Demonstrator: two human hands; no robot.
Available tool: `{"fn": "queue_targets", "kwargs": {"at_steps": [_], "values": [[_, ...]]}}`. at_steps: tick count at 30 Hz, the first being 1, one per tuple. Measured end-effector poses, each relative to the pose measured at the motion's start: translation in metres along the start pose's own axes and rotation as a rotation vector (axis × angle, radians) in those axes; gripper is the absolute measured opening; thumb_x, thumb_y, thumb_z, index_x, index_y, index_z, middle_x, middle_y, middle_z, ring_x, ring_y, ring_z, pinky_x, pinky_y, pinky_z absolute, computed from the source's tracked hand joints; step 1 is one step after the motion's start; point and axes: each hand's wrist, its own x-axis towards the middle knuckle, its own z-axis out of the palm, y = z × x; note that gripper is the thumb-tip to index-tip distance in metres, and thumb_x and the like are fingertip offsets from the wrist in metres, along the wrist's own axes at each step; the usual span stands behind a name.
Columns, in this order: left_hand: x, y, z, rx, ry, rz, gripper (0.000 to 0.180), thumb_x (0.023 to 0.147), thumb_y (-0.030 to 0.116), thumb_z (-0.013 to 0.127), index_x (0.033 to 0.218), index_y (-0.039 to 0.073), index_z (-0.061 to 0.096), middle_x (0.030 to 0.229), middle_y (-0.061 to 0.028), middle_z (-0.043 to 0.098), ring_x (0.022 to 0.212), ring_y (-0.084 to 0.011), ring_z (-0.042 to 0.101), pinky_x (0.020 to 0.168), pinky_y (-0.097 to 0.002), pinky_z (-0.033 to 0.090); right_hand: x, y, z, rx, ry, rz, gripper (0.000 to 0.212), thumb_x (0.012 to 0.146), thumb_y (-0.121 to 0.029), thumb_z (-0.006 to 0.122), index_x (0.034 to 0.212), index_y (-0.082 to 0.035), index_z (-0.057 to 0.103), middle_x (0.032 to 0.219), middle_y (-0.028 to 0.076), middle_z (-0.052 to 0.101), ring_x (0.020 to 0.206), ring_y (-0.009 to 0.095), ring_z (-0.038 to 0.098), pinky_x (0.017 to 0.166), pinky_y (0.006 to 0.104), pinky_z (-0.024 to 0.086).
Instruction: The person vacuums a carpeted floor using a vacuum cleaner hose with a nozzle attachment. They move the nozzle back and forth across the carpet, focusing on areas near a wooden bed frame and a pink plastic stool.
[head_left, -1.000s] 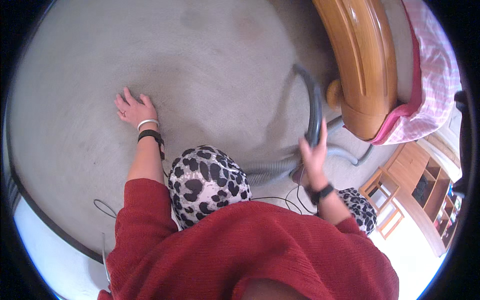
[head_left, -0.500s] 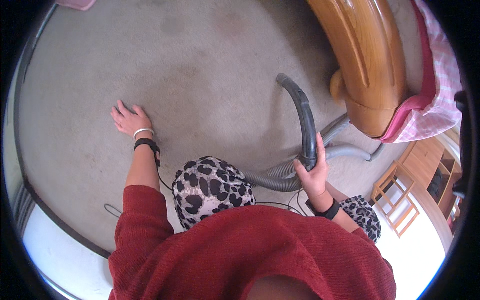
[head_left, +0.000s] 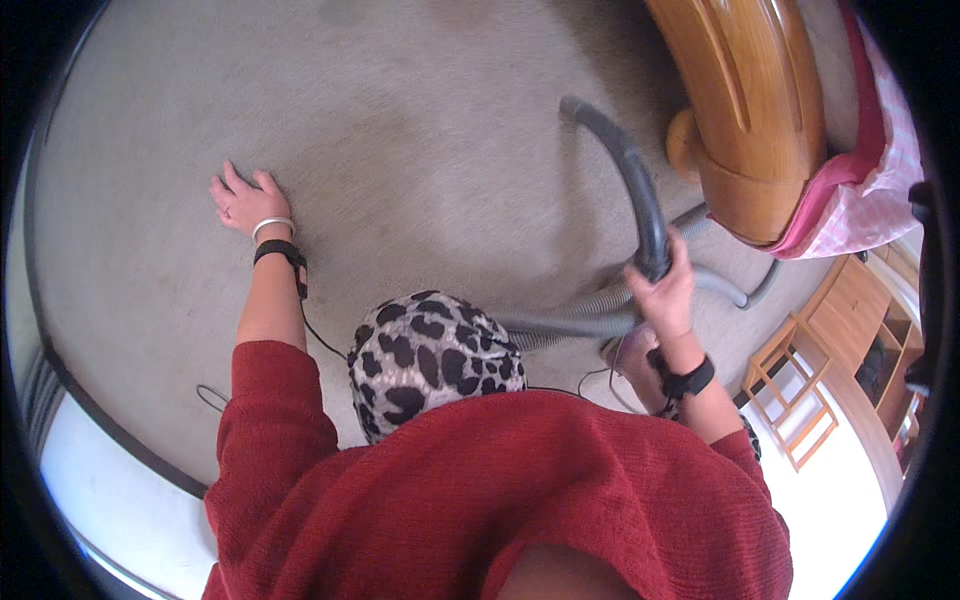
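My left hand (head_left: 250,202) rests on the grey carpet (head_left: 400,180) with its fingers spread, holding nothing. On the right, my right hand (head_left: 664,288) is closed around the lower end of a dark, curved vacuum cleaner wand (head_left: 632,170). The far end of this wand points away from me, at the carpet. From the gripped end a grey ribbed hose (head_left: 570,320) loops across the floor, passing behind my right hand. Thin black cords run from both wrists.
A glossy wooden bed end (head_left: 750,90) with a round knob stands at the upper right. Pink checked bedding (head_left: 850,215) hangs beside it. A wooden stool (head_left: 790,395) and a wooden cabinet (head_left: 850,305) are at the far right. A dark skirting edge (head_left: 110,435) curves along the left.
My right hand has shifted right and slightly forward with the vacuum wand, whose far end moved forward. My left hand is slightly farther forward and left in view, still flat on the carpet.
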Motion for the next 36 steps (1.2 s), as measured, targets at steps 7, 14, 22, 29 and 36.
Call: {"fn": "queue_targets", "kwargs": {"at_steps": [7, 14, 22, 29, 36], "values": [[-0.002, -0.009, 0.004, 0.061, 0.016, 0.045, 0.058, 0.087, 0.034, 0.053, 0.14, 0.013, 0.044, 0.145, -0.017, 0.038, 0.137, -0.0316, 0.034, 0.111, -0.0521, 0.024, 0.066, -0.012, -0.012, -0.013, 0.056, -0.118, 0.08, 0.069, -0.011, 0.068, 0.143, -0.01, 0.037, 0.093, 0.019, 0.064, 0.083, 0.029, 0.066, 0.079, 0.0375, 0.052], [-0.068, 0.067, -0.036, -0.178, -0.267, 0.443, 0.044, 0.08, 0.023, 0.063, 0.122, 0.009, 0.06, 0.137, -0.0163, 0.046, 0.125, -0.0338, 0.045, 0.104, -0.0489, 0.034, -0.06, 0.015, -0.012, 0.058, -0.089, 0.031, 0.087, 0.072, -0.009, 0.068, 0.149, -0.008, 0.027, 0.092, 0.012, 0.064, 0.081, 0.023, 0.065, 0.077, 0.0335, 0.053], [-0.214, 0.12, -0.102, -1.103, -1.448, 0.835, 0.053, 0.091, 0.037, 0.055, 0.138, 0.015, 0.048, 0.125, -0.0188, 0.055, 0.117, -0.0348, 0.053, 0.1, -0.0435, 0.042, 0.082, -0.014, 0.054, 0.004, 0.038, -0.283, 0.092, 0.071, -0.019, 0.069, 0.15, -0.016, 0.021, 0.082, 0.022, 0.065, 0.076, 0.041, 0.066, 0.07, 0.0472, 0.052], [-0.279, 0.121, -0.109, -0.867, -2.343, 1.183, 0.058, 0.097, 0.026, 0.053, 0.15, 0.019, 0.031, 0.137, -0.0165, 0.047, 0.119, -0.0254, 0.051, 0.097, -0.0385, 0.045, -0.066, 0.016, 0.003, 0.005, -0.471, -0.613, 0.09, 0.069, -0.004, 0.067, 0.149, -0.009, 0.027, 0.134, 0.024, 0.052, 0.121, 0.034, 0.056, 0.098, 0.0368, 0.046], [-0.257, 0.111, -0.078, -0.578, -2.117, 0.931, 0.059, 0.091, 0.023, 0.062, 0.143, 0.01, 0.039, 0.126, -0.0149, 0.06, 0.107, -0.0226, 0.06, 0.093, -0.0366, 0.047, 0.041, -0.081, 0.1, 0.186, -0.354, -0.864, 0.09, 0.065, -0.004, 0.068, 0.147, -0.016, 0.033, 0.111, 0.026, 0.062, 0.088, 0.038, 0.065, 0.079, 0.0415, 0.053]]}}
